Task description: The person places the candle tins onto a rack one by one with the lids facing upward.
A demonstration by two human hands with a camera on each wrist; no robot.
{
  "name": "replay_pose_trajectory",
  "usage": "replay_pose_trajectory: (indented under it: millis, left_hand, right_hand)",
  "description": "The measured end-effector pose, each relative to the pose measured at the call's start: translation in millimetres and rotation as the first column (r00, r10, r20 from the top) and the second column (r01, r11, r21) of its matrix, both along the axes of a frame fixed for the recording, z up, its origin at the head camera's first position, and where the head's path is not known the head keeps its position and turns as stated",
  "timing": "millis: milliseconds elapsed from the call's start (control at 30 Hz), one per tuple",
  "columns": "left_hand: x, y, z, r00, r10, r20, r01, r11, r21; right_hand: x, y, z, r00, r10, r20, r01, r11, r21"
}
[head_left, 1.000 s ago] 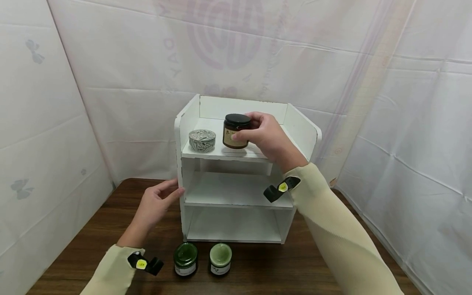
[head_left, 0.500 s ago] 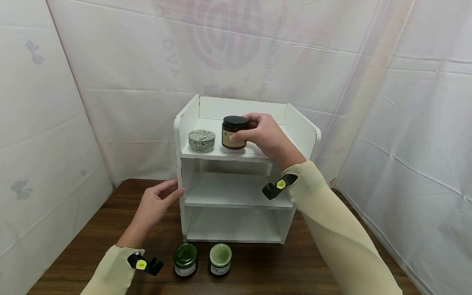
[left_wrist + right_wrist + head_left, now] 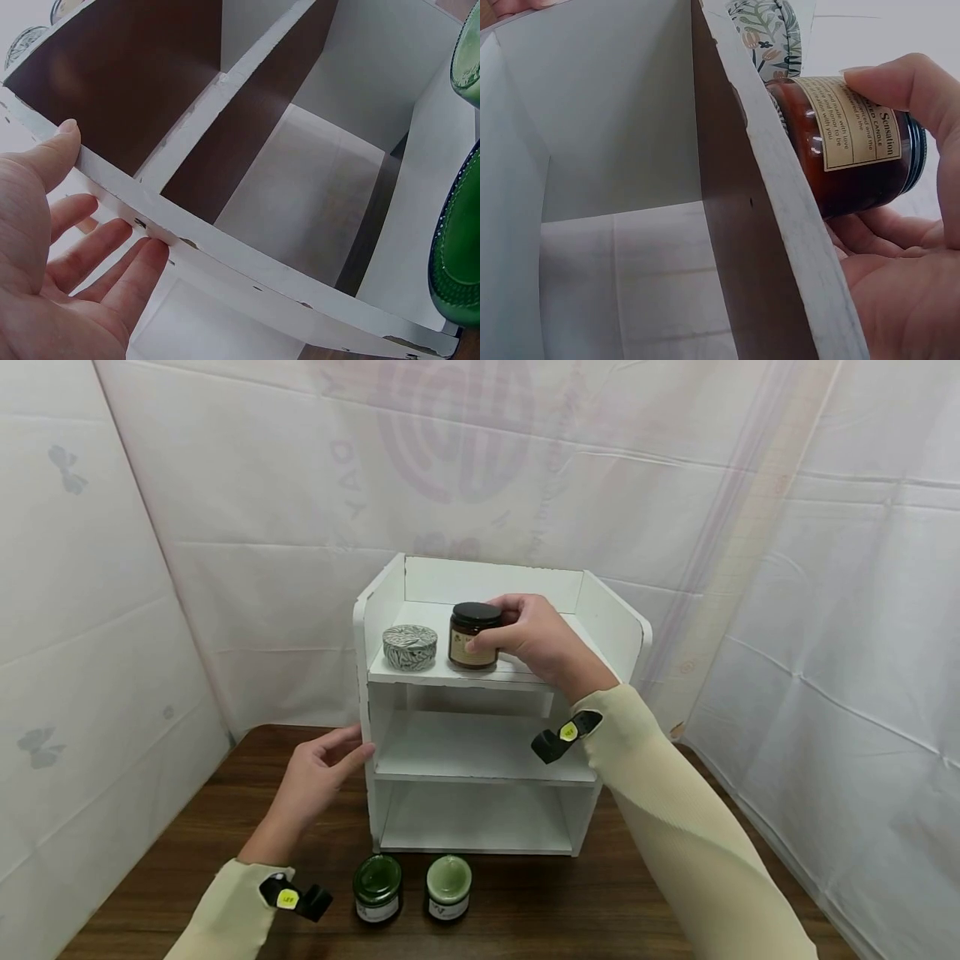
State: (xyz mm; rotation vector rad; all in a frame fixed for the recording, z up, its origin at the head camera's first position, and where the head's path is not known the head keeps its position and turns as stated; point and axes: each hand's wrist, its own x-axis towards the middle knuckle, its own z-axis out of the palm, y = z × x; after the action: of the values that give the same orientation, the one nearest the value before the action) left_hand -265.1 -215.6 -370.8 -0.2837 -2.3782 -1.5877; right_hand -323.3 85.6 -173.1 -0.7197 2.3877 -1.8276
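Observation:
My right hand (image 3: 543, 639) holds an amber candle jar (image 3: 472, 652) with a black lid and tan label, upright over the front of the top shelf. Its thumb lies on the label in the right wrist view, the fingers on the far side. The jar's base is at or just above the shelf; I cannot tell which. Left of it stands a round patterned tin (image 3: 409, 648). My left hand (image 3: 311, 781) holds the left side panel of the white shelf unit (image 3: 480, 772), with thumb over the front edge and fingertips (image 3: 154, 255) against the outer face.
A dark green jar (image 3: 377, 887) and a pale green jar (image 3: 448, 887) stand on the brown wooden table (image 3: 570, 906) before the unit. Raised sides and a back board enclose the top shelf. White cloth walls (image 3: 247, 602) surround the table.
My right hand has lowered the candle jar and brought it slightly left, closer to the top shelf's surface. The left hand stays at the side panel.

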Motion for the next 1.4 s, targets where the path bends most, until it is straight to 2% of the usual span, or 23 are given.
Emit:
replay_pose_trajectory:
  millis: [467, 833, 1167, 1400]
  left_hand:
    - [-0.4, 0.1, 0.9, 1.0, 0.0, 0.01, 0.0, 1.0, 0.005]
    - [-1.6, 0.0, -0.6, 1.0, 0.002, 0.002, -0.002, 1.0, 0.003]
    - [-0.9, 0.1, -0.2, 1.0, 0.005, -0.002, -0.005, 1.0, 0.0]
    - [-1.3, 0.4, 0.8, 1.0, 0.001, -0.012, -0.001, 1.0, 0.005]
  right_hand:
    - [-2.3, -0.7, -0.6, 1.0, -0.009, -0.008, 0.01, 0.998, 0.065]
    - [-2.3, -0.6, -0.1, 1.0, 0.002, 0.014, -0.003, 0.998, 0.062]
    - [0.3, 1.1, 1.3, 1.0, -0.005, 0.004, 0.004, 0.992, 0.124]
    - [3.0, 4.9, 0.8, 1.0, -0.002, -0.009, 0.003, 0.992, 0.13]
